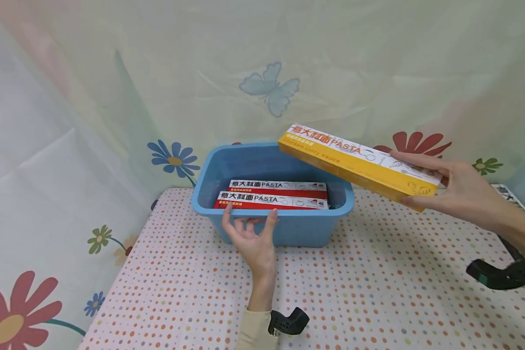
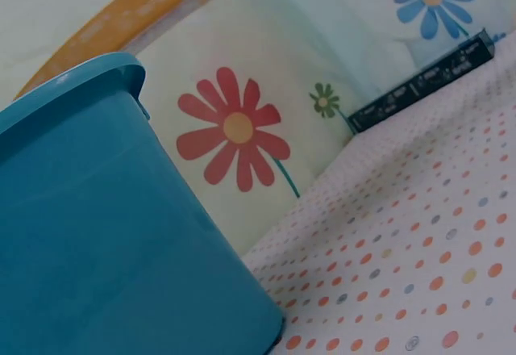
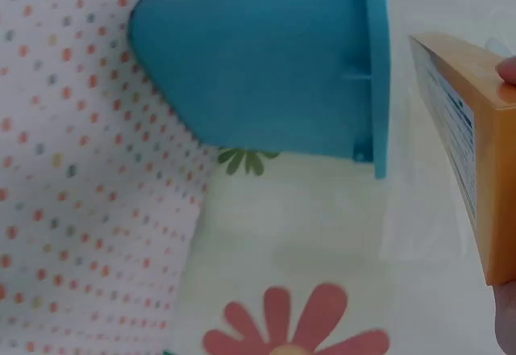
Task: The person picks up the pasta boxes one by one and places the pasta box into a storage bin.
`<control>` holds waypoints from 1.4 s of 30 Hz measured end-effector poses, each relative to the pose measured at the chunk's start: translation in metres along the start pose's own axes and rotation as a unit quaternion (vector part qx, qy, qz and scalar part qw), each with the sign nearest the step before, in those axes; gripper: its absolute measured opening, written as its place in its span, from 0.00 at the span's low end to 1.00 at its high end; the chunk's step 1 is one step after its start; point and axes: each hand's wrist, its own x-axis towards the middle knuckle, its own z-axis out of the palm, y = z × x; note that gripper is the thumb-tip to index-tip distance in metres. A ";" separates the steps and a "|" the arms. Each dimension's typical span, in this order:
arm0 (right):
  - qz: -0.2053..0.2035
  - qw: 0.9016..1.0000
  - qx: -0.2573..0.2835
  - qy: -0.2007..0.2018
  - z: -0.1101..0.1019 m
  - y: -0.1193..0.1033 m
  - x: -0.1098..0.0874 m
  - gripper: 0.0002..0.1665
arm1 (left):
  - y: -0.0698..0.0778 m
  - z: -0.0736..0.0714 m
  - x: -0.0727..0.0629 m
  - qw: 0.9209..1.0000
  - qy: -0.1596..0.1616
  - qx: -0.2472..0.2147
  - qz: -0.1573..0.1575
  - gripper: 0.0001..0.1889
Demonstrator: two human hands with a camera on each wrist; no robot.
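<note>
My right hand (image 1: 468, 192) grips the right end of a yellow and white pasta box (image 1: 350, 163), thumb on one side and fingers on the other. Labelled chicken curry sauce, it tilts with its far end above the right part of a blue plastic bin (image 1: 284, 228). My left hand (image 1: 253, 245) holds the bin's front rim, with fingertips hooked over the edge. Inside lie two red and white pasta boxes (image 1: 273, 200), one behind the other, their lower parts hidden by the front wall. The right wrist view shows the yellow box (image 3: 492, 169) above the bin's rim (image 3: 377, 73).
A black box with white print (image 2: 419, 85) lies at the right, partly behind my right arm in the head view. A dotted cloth (image 1: 179, 291) covers the table. Behind it hangs a curtain (image 1: 179, 73) printed with flowers and a butterfly.
</note>
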 end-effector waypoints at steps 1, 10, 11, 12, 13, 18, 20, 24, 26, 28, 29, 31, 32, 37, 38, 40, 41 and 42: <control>-0.008 1.000 -0.002 -0.013 0.001 -0.005 0.008 0.52 | 0.000 0.000 0.000 1.000 0.001 0.002 -0.001 0.49; -0.074 0.983 -0.001 -0.170 0.017 -0.051 0.073 0.46 | 0.000 -0.001 -0.001 1.000 -0.001 0.006 0.004 0.49; -0.077 0.980 -0.012 -0.182 0.020 -0.055 0.078 0.45 | 0.000 0.000 -0.001 1.000 -0.002 0.004 0.005 0.49; -0.084 0.977 -0.020 -0.193 0.022 -0.058 0.084 0.44 | 0.000 0.000 -0.002 1.000 -0.002 0.003 0.005 0.49; -0.093 0.974 -0.030 -0.203 0.025 -0.060 0.089 0.44 | -0.001 0.000 -0.002 1.000 -0.002 0.001 0.004 0.49; -0.123 0.963 -0.059 -0.233 0.041 -0.069 0.113 0.43 | -0.001 0.001 -0.003 1.000 -0.008 0.001 0.002 0.49; -0.125 0.960 -0.068 -0.240 0.047 -0.073 0.123 0.42 | -0.001 0.001 -0.003 1.000 -0.010 0.003 0.002 0.49; -0.114 0.957 -0.072 -0.258 0.059 -0.082 0.140 0.42 | 0.000 0.001 -0.003 1.000 -0.009 0.003 0.003 0.49; -0.103 0.955 -0.066 -0.268 0.065 -0.087 0.148 0.43 | 0.001 0.001 -0.003 1.000 -0.009 0.003 0.002 0.50; -0.095 0.954 -0.062 -0.278 0.070 -0.091 0.156 0.42 | 0.001 0.001 -0.003 1.000 -0.007 0.002 0.000 0.50; -0.092 0.953 -0.060 -0.283 0.072 -0.092 0.159 0.42 | 0.001 0.001 -0.003 1.000 -0.006 0.001 -0.001 0.50; -0.087 0.951 -0.055 -0.292 0.076 -0.094 0.166 0.42 | 0.001 0.001 -0.003 1.000 -0.005 0.001 -0.001 0.50; -0.085 0.950 -0.052 -0.296 0.077 -0.095 0.169 0.42 | 0.001 0.001 -0.004 1.000 -0.005 0.001 -0.001 0.50; -0.081 0.946 -0.039 -0.311 0.082 -0.091 0.178 0.41 | 0.000 0.001 -0.004 1.000 -0.006 0.002 0.001 0.50; -0.080 0.945 -0.037 -0.314 0.082 -0.089 0.179 0.41 | 0.000 0.001 -0.004 1.000 -0.006 0.003 0.002 0.50; -0.078 0.944 -0.035 -0.319 0.082 -0.084 0.180 0.41 | 0.000 0.001 -0.005 1.000 -0.005 0.002 0.003 0.50; -0.077 0.943 -0.033 -0.321 0.082 -0.082 0.180 0.41 | 0.000 0.001 -0.005 1.000 -0.005 0.002 0.003 0.49; -0.077 0.943 -0.031 -0.324 0.082 -0.079 0.180 0.42 | 0.000 0.001 -0.005 1.000 -0.005 0.003 0.003 0.49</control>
